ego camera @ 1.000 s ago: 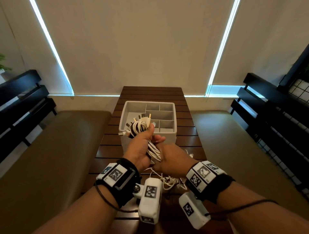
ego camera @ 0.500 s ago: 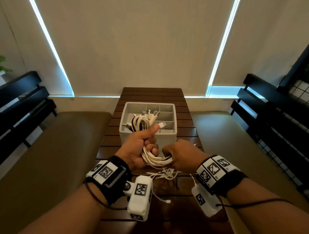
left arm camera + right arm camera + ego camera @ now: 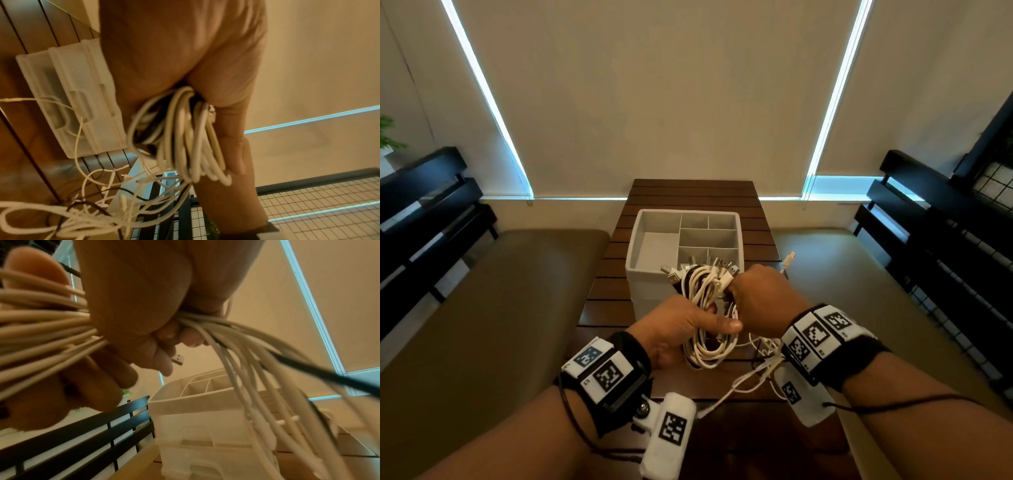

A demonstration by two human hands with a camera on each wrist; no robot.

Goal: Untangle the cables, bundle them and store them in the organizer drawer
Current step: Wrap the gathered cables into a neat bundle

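Springy white and black cable loops (image 3: 705, 308) fill both fists: my left hand (image 3: 678, 329) grips low, my right hand (image 3: 760, 301) high; loose tails (image 3: 753, 377) could snag.

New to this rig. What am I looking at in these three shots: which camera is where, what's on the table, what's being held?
No robot here: a person works bare-handed, wearing cameras in tagged housings on a headband and both wrists. The wide shot looks down from the head; the other two look along each hand from the wrist.

On the slatted wooden table stands a white organizer drawer with an open divided tray on top. Loose cable ends trail on the table nearer the person.

Both hands hold one coiled cable bundle, mostly white with some black. The left hand has its grip around the lower loops; the right hand grips the upper part near the USB plugs, just in front of the drawer.
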